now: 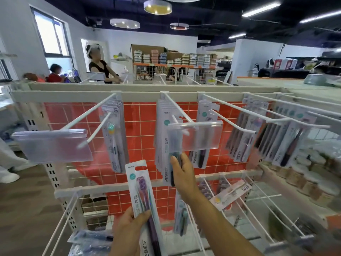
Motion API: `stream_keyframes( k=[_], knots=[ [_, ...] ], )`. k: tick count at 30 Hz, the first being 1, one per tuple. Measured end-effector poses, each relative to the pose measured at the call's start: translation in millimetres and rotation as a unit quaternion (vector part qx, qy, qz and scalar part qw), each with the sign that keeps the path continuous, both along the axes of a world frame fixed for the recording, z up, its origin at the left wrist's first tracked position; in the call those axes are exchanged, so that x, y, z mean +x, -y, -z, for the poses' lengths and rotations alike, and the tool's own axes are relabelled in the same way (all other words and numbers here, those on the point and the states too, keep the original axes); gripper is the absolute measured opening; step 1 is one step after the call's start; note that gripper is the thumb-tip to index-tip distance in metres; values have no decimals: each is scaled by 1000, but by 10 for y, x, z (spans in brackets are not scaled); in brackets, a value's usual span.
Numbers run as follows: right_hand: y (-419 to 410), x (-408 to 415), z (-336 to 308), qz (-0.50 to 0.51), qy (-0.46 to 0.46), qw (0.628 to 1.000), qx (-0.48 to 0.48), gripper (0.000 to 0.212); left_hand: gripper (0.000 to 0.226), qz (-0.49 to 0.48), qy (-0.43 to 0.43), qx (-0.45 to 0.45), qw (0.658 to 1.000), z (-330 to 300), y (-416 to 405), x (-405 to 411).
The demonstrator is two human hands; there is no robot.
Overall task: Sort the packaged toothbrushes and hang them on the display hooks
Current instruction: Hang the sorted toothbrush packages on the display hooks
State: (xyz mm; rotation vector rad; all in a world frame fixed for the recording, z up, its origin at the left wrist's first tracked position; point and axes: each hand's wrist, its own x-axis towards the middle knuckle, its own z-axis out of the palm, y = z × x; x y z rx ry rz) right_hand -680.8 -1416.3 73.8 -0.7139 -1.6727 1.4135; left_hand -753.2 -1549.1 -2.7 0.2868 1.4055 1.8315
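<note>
The left hand [132, 221] gripped the lower part of a white-carded toothbrush pack with a purple brush [141, 189], held upright below the white wire display hooks [177, 108]. The right hand [181, 172] reached up and pinched the bottom of a dark-brushed pack [174, 163] hanging at the front of the centre hook's row, partly hidden behind a clear plastic price-tag holder [195, 135]. Several hooks along the top rail already carried rows of packs, so the sorting appeared well under way. The pack in the left hand was not yet hung, and more wrapped packs [90, 239] lay at the bottom left, apparently waiting. A pale pack [230, 194] lay loose across the lower hooks.
</note>
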Motion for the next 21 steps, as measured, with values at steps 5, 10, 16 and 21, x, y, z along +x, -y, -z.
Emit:
stream_keyframes(
  k=[5,10,16,21],
  knots=[
    [-54,-77,65,-3,2,1000,-6,13,36,2,18,10,1000,-1,-53,11],
    [-64,-71,91,-8,-9,1000,1,14,34,22,12,24,999,-111,-12,85],
    [-42,6,175,-4,14,1000,-12,20,30,29,0,52,998,-248,57,165],
    [42,135,449,7,104,994,-36,17,26,32,-10,46,998,-343,132,225]
  ],
)
